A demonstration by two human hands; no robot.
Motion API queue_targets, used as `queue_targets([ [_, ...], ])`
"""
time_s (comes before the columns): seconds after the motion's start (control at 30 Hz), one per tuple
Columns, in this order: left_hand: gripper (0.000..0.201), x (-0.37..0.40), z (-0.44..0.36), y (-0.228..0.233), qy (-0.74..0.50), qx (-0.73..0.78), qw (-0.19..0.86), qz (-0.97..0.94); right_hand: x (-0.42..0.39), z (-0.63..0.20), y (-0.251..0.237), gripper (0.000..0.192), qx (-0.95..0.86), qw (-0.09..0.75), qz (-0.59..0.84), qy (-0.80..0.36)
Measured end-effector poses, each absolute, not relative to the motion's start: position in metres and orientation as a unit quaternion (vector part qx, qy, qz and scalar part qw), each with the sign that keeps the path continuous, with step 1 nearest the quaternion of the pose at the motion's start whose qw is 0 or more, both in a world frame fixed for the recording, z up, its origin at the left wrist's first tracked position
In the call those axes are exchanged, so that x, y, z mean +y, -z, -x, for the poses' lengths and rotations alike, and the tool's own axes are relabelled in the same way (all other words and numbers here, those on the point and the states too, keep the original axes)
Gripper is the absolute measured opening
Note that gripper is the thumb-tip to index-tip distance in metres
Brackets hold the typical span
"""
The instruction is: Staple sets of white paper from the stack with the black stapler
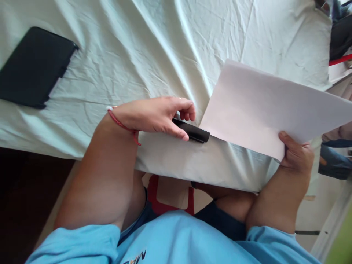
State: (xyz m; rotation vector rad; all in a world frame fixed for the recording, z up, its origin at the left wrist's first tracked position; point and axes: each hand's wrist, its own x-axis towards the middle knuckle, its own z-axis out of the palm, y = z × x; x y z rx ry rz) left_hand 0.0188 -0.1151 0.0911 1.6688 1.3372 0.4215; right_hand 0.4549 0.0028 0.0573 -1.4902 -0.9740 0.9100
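Observation:
My left hand (167, 117), with a red string bracelet at the wrist, is closed round the rear of a black stapler (194, 131). The thumb lies along its near side and the curled fingers are at its far side. The stapler's front end points right, close to the near left corner of a white sheet of paper (255, 106). My right hand (298, 156) grips that paper at its near edge, thumb on top and the other fingers mostly hidden beneath. The sheet is tilted, its right part raised off the cloth.
A pale, wrinkled cloth (132, 69) covers the table. A flat black case or tray-like thing (35, 68) lies at the far left. Below the table's near edge are my legs and a red seat (189, 201). Dark and blue items (341, 40) are at the right edge.

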Motion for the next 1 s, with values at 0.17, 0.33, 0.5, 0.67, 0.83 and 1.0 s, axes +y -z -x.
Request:
queue_targets([
  [0.17, 0.034, -0.113, -0.021, -0.09, -0.15, 0.492, 0.45, -0.73, -0.002, -0.463, -0.068, 0.056, -0.408, 0.548, 0.634, -0.363],
  [0.33, 0.038, -0.111, -0.013, -0.085, -0.185, 0.526, 0.428, -0.711, -0.002, -0.465, -0.065, 0.058, -0.402, 0.527, 0.653, -0.367],
  [0.5, 0.039, -0.112, -0.014, -0.086, -0.196, 0.541, 0.43, -0.696, 0.001, -0.461, -0.057, 0.06, -0.421, 0.499, 0.649, -0.39],
  [0.67, 0.033, -0.11, -0.018, -0.084, -0.211, 0.558, 0.439, -0.672, -0.001, -0.455, -0.055, 0.055, -0.429, 0.482, 0.648, -0.405],
  [0.83, 0.026, -0.107, -0.02, -0.08, -0.223, 0.567, 0.436, -0.662, -0.002, -0.451, -0.055, 0.055, -0.422, 0.494, 0.643, -0.407],
  [1.0, 0.026, -0.106, -0.023, -0.082, -0.205, 0.567, 0.457, -0.654, -0.002, -0.447, -0.056, 0.057, -0.42, 0.493, 0.641, -0.411],
])
